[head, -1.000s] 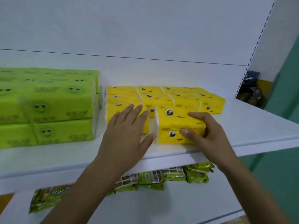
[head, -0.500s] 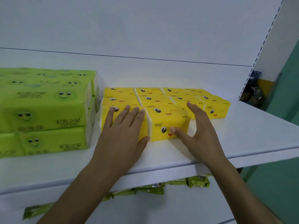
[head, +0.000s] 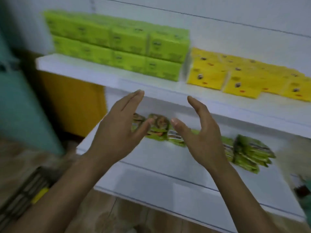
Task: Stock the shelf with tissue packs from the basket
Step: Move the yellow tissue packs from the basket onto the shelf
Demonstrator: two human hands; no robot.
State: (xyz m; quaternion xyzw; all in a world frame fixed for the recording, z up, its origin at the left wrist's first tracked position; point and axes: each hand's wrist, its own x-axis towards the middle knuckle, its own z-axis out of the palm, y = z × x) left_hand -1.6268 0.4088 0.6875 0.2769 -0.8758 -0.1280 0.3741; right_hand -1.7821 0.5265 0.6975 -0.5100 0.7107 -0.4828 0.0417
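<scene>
Both hands are empty. The left hand (head: 117, 132) and the right hand (head: 202, 137) hang in the air in front of the shelf's edge, fingers straight and loosely spread, palms turned toward each other, holding nothing. A moment ago they were up on the white shelf (head: 101, 71), pressed against the front yellow packs to square them up. Now they have come off and dropped below the board, and the view has swung down and to the left. On the shelf, the big block of green tissue packs (head: 126, 41) sits two high at the left. Just beside it on the right, the yellow tissue packs (head: 235, 76) lie in a single layer, front row close to the edge, none of them touched. On the lower shelf (head: 151, 165), a row of small green snack packets (head: 249, 152) shows behind the hands. At the bottom left corner is a dark slatted thing (head: 25, 195) with a bit of yellow in it, too blurred to be sure of, though I'd take it for the basket. By my reading the last pack is placed and the hands are heading back for another.
</scene>
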